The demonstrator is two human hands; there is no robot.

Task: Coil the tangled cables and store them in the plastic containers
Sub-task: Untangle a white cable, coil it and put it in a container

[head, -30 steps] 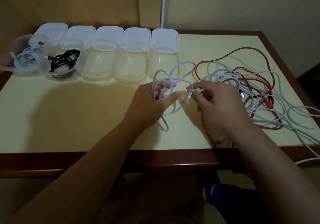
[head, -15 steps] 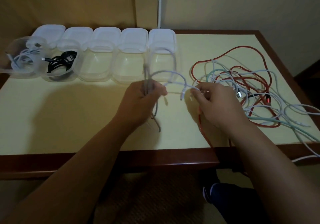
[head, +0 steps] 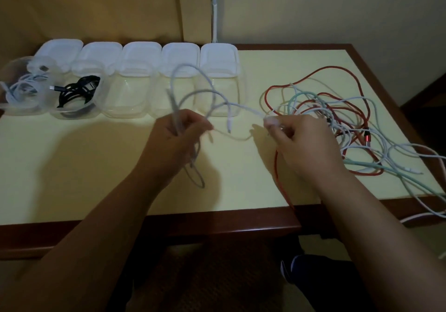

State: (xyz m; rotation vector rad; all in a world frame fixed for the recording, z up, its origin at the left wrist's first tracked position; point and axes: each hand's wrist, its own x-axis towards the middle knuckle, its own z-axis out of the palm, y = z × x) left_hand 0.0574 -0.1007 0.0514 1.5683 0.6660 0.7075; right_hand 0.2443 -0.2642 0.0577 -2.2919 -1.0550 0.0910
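My left hand [head: 177, 140] grips several loops of a white cable [head: 193, 80] above the table's middle; the loops rise in front of the containers and one hangs below my fist. My right hand [head: 296, 140] pinches the same cable a little to the right, and its plug end [head: 229, 127] dangles between my hands. A tangle of red, white and mint cables [head: 337, 116] lies at the right. Five clear plastic containers [head: 131, 89] with open lids stand in a row at the back left.
The leftmost container holds a coiled white cable [head: 23, 88], the second a coiled black cable [head: 78, 90]; the other three hold nothing. Cables trail over the table's right front edge [head: 422, 200]. A white cord [head: 214, 10] hangs down the wall behind.
My left hand has lifted the loops upright and bunched them in its fist. My right hand has moved right along the cable, drawing it taut, and the plug now dangles free.
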